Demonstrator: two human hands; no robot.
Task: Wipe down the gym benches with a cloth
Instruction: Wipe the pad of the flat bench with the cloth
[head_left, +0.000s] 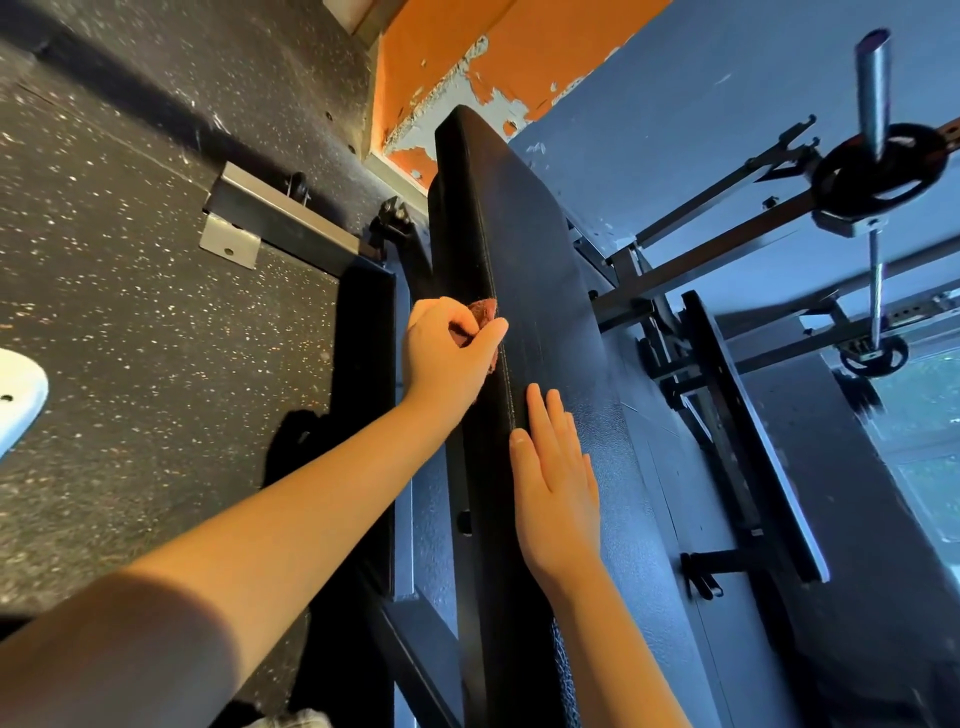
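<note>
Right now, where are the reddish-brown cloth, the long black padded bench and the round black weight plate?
reddish-brown cloth (483, 310): head view, the exposed bunched corner.
long black padded bench (519, 218): head view, bare top face of the pad.
round black weight plate (827, 179): head view, its left rim.

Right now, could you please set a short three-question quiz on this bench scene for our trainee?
1. True or false: the right hand lies flat on the bench.
2. Which holds the cloth? A. left hand B. right hand
3. Fill in: the cloth's colour is ___.

Key: 1 true; 2 A; 3 reddish-brown.
</note>
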